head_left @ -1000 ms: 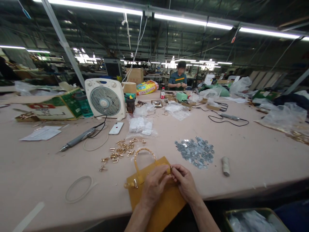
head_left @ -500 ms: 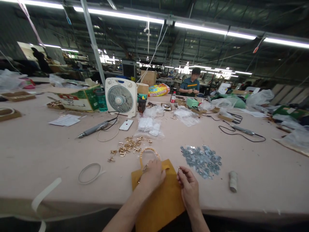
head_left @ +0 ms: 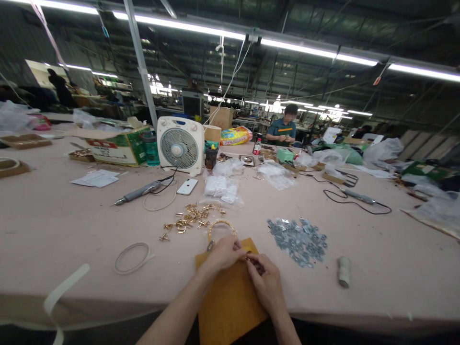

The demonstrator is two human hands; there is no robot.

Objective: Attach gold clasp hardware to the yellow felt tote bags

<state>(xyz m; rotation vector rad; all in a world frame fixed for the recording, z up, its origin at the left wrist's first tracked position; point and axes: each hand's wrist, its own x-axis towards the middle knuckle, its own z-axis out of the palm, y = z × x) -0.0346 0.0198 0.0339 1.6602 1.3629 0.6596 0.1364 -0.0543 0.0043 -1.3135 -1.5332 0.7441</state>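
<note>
Two-handed work at the near edge of the surface (head_left: 395,268). The yellow bag (head_left: 230,306) lies across that edge, its upper part on the surface and its lower part extending over the edge. Its braided handle (head_left: 223,221) arches from the top, away from the edge. The left hand (head_left: 225,252) lies over the bag's top, fingers narrow and closed on it near the upper right corner. The right hand (head_left: 268,281) meets it there, fingers pinching a small metal fitting (head_left: 247,258), largely hidden. Farther from the near edge, left of the handle, lies a scatter of gold-coloured fittings (head_left: 184,223); to the bag's right, a heap of flat grey metal pieces (head_left: 300,242). A pale cylinder (head_left: 344,271) lies right of the heap, nearer the edge. A pale coil (head_left: 125,273) lies left of the bag. Toward the far side stand a white fan (head_left: 179,146) and, before it, a phone (head_left: 187,187).
</note>
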